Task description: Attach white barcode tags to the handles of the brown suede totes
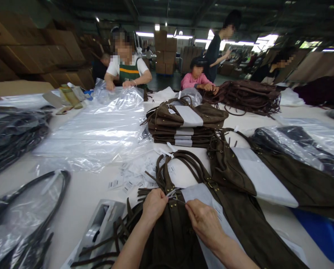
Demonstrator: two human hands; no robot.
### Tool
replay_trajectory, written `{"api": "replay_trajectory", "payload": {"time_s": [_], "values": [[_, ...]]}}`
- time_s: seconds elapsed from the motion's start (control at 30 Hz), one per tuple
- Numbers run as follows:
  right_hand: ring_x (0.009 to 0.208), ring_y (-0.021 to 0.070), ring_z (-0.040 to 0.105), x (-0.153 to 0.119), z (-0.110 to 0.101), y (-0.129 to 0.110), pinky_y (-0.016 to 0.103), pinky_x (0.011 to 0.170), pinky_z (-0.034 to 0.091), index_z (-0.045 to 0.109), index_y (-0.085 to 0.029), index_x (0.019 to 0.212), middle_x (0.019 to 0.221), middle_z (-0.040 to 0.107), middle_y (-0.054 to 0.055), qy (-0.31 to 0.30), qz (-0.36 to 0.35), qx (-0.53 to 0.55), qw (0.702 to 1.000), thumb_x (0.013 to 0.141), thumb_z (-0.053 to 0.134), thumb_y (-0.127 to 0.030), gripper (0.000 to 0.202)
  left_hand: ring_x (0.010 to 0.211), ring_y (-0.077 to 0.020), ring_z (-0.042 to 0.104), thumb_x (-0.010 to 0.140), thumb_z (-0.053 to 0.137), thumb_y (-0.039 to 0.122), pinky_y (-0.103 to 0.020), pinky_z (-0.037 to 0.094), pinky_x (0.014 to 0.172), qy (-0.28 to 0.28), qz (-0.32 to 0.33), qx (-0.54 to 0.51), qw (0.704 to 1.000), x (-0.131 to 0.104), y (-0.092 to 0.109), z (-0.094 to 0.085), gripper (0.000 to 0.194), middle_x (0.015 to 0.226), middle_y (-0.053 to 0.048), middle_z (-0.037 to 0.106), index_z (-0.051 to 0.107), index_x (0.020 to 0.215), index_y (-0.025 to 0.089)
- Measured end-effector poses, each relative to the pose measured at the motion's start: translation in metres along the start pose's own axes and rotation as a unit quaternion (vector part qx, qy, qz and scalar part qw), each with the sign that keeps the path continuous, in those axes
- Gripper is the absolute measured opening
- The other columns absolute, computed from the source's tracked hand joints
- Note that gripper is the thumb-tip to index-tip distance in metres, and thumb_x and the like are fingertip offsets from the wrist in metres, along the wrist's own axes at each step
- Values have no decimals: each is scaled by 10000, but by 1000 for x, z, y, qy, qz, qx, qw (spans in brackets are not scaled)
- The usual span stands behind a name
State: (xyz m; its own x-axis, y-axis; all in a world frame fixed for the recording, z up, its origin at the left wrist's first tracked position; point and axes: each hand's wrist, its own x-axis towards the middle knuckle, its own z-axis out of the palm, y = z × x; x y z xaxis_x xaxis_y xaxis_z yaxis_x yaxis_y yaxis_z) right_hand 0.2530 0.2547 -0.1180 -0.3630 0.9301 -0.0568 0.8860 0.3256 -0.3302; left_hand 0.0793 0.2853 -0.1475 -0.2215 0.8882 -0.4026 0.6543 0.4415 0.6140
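Observation:
A dark brown bag (172, 228) with looped handles, long fringe strips and small brass studs lies in front of me on the table. A pale paper band (202, 192) wraps across it. Over the base of a handle, my left hand (155, 204) pinches a thin pale string (178, 200). The string runs to my right hand (204, 220), whose thumb and fingers are closed on its other part. Where the string meets the handle, a small loop shows, but its details are too fine to make out. White tags (167, 152) hang on the handles above.
Plastic bags (99, 127) cover the table's far left, near loose labels (130, 173). Stacked brown bags (183, 129) stand ahead; another banded bag (268, 175) lies right. A grey holder (102, 220) sits left of my arm, a blue bin (324, 235) at lower right. Co-workers stand across the table.

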Motion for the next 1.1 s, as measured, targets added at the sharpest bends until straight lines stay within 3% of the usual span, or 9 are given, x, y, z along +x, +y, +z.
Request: {"api": "replay_trajectory", "payload": {"time_s": [0.23,0.37,0.6,0.77,0.93,1.1], "values": [[632,150,591,14,2,-13,260,528,287,563,-186,733,693,619,30,-17,-13,-51,998,853,331,-135,266,378,-75,386,667,506,263,-210,250,415,-19,-33,-142,989,6,3,6,209,387,42,424,491,488,157],[642,150,594,17,-1,-17,256,523,276,566,-189,737,708,630,30,-31,-20,-60,998,854,337,-146,260,318,-59,319,638,468,191,-191,213,362,-60,-44,-211,975,3,3,-1,122,338,61,386,526,541,144],[653,140,603,27,6,-24,247,526,276,575,-200,763,727,650,26,-41,-19,-21,999,865,329,-193,266,376,-56,393,536,431,68,-171,246,364,-102,4,-228,968,-1,-3,-5,189,460,66,458,531,671,154],[698,159,609,31,9,-29,255,560,293,579,-195,776,757,660,37,-58,1,-2,998,844,368,-206,222,483,-74,452,587,440,59,-193,347,473,-86,60,-142,984,-4,-6,-2,170,532,56,476,522,682,174],[747,203,595,22,-12,-18,313,716,328,579,-193,822,750,661,33,-106,-29,-9,994,737,502,-177,115,641,-142,522,654,430,62,-266,343,609,-21,86,-7,996,-18,1,-10,166,601,3,527,539,673,185],[930,231,525,7,-24,7,344,815,341,541,-212,1063,976,619,47,-156,-42,75,984,623,642,-232,452,746,-187,580,728,373,91,-276,351,599,-5,130,218,967,-36,8,-19,202,789,-47,586,535,798,189]]}}
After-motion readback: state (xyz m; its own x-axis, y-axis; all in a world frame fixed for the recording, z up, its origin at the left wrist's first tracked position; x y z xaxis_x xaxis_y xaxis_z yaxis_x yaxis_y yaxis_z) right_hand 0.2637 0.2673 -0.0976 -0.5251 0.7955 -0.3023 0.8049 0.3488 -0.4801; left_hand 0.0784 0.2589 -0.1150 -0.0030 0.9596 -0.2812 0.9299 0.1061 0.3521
